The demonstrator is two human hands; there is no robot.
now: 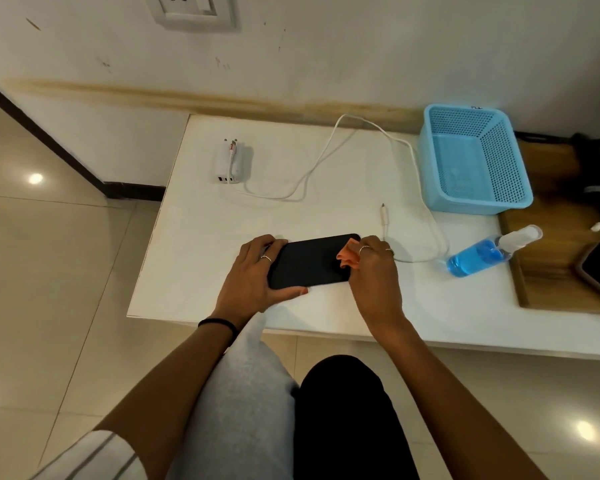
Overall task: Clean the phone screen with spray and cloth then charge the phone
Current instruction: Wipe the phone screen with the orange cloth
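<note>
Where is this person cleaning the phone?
Probably a room at home: a small white table stands against a wall with a wall socket, the floor is shiny tile, and a blue plastic basket sits nearby.

The scene is evenly and softly lit from overhead. Bright lamp reflections are seen on the glossy floor tiles (35,178). Soft shadows are cast beneath the hands onto the white desk (205,244). Straight edges are bowed by wide-angle distortion, and fine detail is slightly smeared throughout.

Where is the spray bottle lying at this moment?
In the head view the spray bottle lies on its side at the table's right edge, just below the blue basket.
</note>
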